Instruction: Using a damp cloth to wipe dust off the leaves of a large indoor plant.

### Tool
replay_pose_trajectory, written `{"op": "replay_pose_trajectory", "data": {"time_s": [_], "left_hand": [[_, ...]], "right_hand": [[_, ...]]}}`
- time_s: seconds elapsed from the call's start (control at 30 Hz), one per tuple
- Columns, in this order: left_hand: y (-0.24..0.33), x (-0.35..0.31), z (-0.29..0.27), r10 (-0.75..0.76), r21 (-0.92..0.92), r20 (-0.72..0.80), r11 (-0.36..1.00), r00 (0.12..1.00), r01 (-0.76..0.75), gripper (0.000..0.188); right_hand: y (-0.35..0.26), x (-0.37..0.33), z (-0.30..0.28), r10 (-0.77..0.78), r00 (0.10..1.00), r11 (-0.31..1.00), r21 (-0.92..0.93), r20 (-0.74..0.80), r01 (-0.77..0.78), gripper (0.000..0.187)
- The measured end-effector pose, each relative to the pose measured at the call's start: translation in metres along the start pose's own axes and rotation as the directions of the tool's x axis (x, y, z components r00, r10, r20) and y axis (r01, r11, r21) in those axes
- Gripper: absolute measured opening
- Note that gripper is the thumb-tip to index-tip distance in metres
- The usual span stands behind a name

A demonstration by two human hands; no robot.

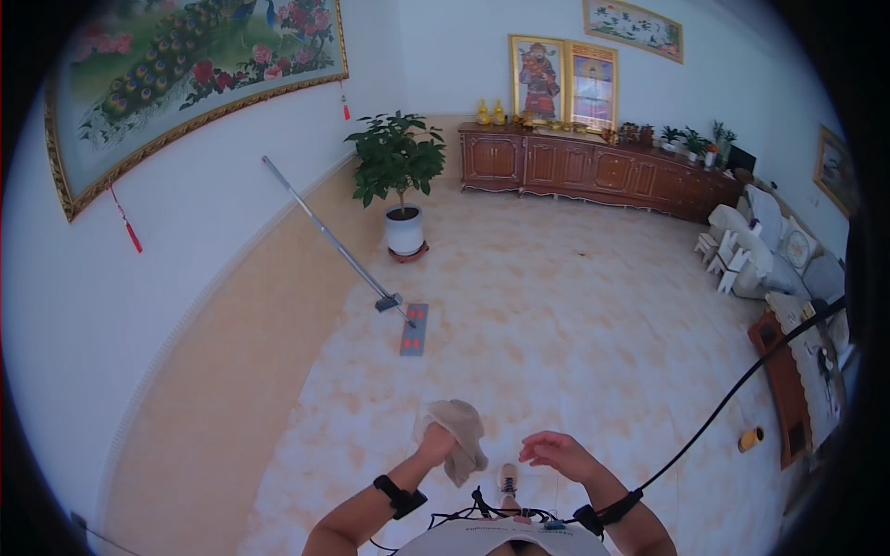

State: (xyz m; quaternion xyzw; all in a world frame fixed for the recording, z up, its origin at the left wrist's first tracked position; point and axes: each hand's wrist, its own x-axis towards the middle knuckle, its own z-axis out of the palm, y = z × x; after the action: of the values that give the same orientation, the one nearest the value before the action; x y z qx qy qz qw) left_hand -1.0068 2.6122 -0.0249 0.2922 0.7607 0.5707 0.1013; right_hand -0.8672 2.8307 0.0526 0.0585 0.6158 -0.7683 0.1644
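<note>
My pale shirt (454, 541) sits at the bottom edge. In the lower centre, my left hand (436, 444) is closed around a crumpled beige cloth (466, 435) — it hangs from my grip. My right hand (558, 453), just right of it, is loosely spread, fingers curved. Farther up, left of centre, a grey mop (413, 343) lies head-down on the tiled floor (565, 306) — near a potted plant (405, 229).

We cannot see most of the fingers on our left grip (436, 443), hidden by the beige cloth (468, 445). The upper edge cuts off the top of the peacock picture (167, 83), and the dark rim takes the far right of the sofa (825, 278). Reddish-brown ornaments (638, 134) along the wooden cabinet (593, 171) are too small for us to tell.
</note>
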Motion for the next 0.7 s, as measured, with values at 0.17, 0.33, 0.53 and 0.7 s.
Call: {"op": "replay_pose_trajectory", "data": {"time_s": [0.17,0.33,0.53,0.7], "left_hand": [[0.007,0.139,0.002,0.344,0.756,0.353,0.444,0.87,-0.482,0.035],[0.125,0.241,0.015,0.137,0.776,0.428,0.452,0.894,-0.44,0.049],[0.052,0.33,-0.011,-0.093,-0.109,0.241,0.987,0.966,0.122,0.042],[-0.018,0.425,0.002,-0.34,-0.688,0.389,0.511,0.856,0.516,0.037]], "right_hand": [[-0.026,0.122,-0.069,-0.159,0.987,0.969,0.189,-0.009,0.158,0.025],[-0.063,0.22,-0.117,-0.201,0.979,0.875,0.447,-0.009,0.184,0.024],[-0.138,0.289,-0.156,-0.162,0.958,0.975,-0.112,0.237,0.193,0.032],[-0.142,0.368,-0.192,-0.469,0.86,0.773,-0.377,0.199,0.51,0.045]]}}
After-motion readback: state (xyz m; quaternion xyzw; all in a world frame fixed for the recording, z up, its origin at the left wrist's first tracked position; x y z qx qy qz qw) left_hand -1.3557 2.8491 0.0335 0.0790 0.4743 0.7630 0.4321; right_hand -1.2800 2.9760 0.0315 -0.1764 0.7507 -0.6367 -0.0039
